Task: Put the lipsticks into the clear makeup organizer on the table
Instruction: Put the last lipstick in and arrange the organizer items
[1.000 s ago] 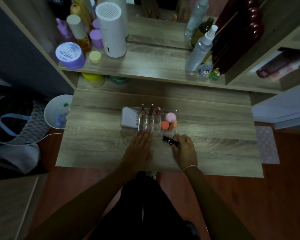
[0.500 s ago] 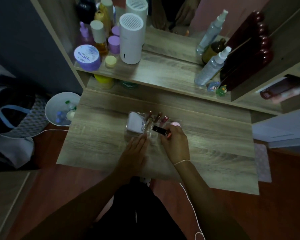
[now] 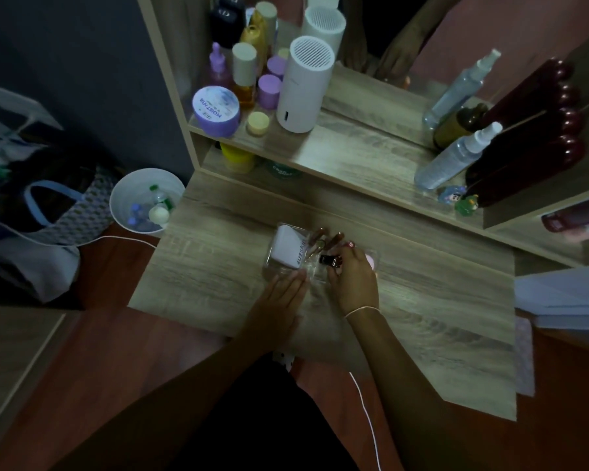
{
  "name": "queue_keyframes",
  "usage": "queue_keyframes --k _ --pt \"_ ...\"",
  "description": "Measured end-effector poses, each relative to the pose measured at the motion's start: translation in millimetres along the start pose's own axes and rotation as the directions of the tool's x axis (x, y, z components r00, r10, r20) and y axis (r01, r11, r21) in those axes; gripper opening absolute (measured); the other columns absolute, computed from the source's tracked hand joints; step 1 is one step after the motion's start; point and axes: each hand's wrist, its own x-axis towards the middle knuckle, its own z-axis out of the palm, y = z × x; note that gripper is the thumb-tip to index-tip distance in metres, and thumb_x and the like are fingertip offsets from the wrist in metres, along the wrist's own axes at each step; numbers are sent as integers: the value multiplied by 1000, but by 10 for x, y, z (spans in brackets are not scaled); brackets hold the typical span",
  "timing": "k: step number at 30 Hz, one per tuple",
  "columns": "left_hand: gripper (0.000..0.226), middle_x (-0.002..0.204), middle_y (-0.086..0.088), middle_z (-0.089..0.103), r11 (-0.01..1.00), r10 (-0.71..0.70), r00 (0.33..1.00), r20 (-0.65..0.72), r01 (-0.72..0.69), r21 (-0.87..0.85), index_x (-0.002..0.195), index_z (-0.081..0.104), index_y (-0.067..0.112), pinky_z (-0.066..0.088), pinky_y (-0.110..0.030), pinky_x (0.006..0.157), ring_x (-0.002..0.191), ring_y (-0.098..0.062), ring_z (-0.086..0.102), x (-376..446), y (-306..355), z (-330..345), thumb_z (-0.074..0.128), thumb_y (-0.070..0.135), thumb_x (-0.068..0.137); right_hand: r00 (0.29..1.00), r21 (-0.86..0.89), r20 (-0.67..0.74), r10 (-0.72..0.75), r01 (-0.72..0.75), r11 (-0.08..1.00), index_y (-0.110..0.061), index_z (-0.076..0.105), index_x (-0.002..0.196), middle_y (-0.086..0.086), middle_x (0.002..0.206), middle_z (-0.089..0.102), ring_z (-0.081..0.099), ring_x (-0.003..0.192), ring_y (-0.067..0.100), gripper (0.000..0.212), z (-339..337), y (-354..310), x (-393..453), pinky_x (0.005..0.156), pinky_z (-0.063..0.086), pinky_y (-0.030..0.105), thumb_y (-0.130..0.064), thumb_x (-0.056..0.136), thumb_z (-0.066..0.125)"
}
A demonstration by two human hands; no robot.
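Note:
The clear makeup organizer sits mid-table with a white box in its left compartment. Behind its middle slots stand two brown lipsticks and a red-capped one. My right hand holds a black lipstick sideways over the organizer's middle slots. A pink sponge peeks out behind that hand. My left hand lies flat on the table with fingers together, its fingertips touching the organizer's near wall.
A raised shelf behind holds a white cylinder, a purple jar, bottles and spray bottles. A white bin stands on the floor left of the table. A white cable trails by my right arm.
My right hand lifted the black lipstick from the table in front of the organizer and carried it over the middle slots. The left hand stayed at the near wall. The view shifted.

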Motion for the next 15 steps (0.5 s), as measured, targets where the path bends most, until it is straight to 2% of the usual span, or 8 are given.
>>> queue_keyframes --k 4,7,11,15 --pt "72 152 -13 32 1000 2 1000 -12 -2 -7 143 29 5 25 -50 114 141 -27 28 -4 5 -5 47 36 81 1000 -19 16 6 -5 1000 -10 62 109 14 126 58 58 102 35 26 17 -29 35 79 52 42 -12 83 64" --pt "71 154 -13 28 1000 -7 1000 2 7 5 145 25 6 28 -49 114 142 -27 25 -4 12 -24 41 36 83 1000 -51 16 9 -8 999 -13 64 109 11 123 61 59 101 34 26 22 -51 49 77 52 41 -15 83 66" --pt "74 152 -13 33 1000 -14 1000 -19 14 5 143 30 5 32 -48 112 140 -26 30 -1 32 -37 55 35 80 1000 -57 29 6 -5 998 -16 63 114 9 126 61 60 104 34 31 21 -58 39 78 55 43 -16 84 65" --pt "73 155 -13 25 1000 -10 1000 -26 10 -16 145 24 5 23 -50 116 143 -27 22 1 25 -22 51 33 83 1000 -47 14 2 -1 999 -16 65 111 10 122 63 62 101 33 28 21 -47 14 76 55 42 -14 83 64"
